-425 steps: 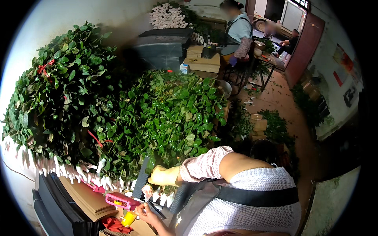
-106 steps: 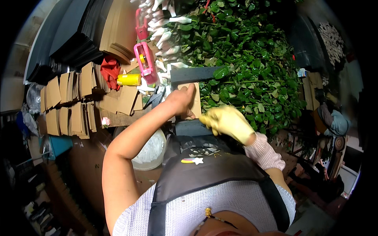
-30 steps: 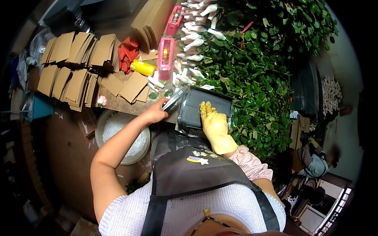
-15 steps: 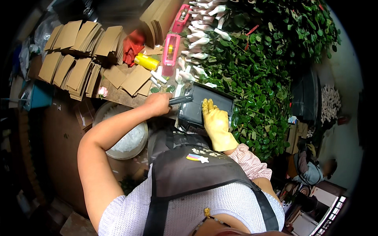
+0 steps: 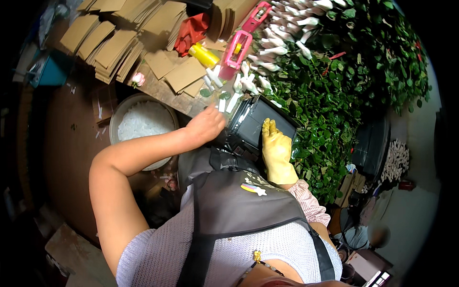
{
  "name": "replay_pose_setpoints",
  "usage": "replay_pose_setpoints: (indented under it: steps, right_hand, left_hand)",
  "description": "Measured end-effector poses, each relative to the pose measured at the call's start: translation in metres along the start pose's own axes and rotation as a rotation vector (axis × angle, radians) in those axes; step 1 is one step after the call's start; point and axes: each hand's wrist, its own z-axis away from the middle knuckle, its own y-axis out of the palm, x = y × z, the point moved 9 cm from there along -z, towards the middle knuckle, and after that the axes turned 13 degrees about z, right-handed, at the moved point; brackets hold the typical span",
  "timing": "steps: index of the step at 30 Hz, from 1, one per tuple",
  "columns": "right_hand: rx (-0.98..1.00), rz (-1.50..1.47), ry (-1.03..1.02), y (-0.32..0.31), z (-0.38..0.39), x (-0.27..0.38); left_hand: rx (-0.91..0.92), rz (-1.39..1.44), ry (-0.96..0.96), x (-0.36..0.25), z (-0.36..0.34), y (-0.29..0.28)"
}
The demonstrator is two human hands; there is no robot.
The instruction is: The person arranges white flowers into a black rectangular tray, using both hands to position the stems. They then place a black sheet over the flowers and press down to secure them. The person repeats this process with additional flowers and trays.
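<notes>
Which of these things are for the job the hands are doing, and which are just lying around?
Probably for the job:
dark rectangular panel, with the yellow-gloved right hand on it and the bare left hand near its edge
leafy stems beside it

Seemingly just lying around now:
two pink tape dispensers
yellow roll
pink rose
stacked cardboard pieces

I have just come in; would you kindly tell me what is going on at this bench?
The person's right hand, in a yellow glove, rests its fingers on a dark rectangular panel. The bare left hand is by the panel's left side; whether it grips anything is unclear. Leafy stems are heaped beyond and to the right. A pink tape dispenser and cardboard pieces lie on the bench.
</notes>
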Motion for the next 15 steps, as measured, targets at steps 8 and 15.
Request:
replay_pose_setpoints:
  steps: [8, 15]
  right_hand:
    - [-0.029, -0.009, 0.022, -0.001, -0.001, -0.001]
    - [-0.036, -0.033, 0.042, -0.004, 0.001, -0.001]
  left_hand:
    - [0.206, 0.147, 0.169, 0.023, -0.034, 0.011]
    - [-0.031, 0.220, 0.561, 0.042, -0.051, -0.002]
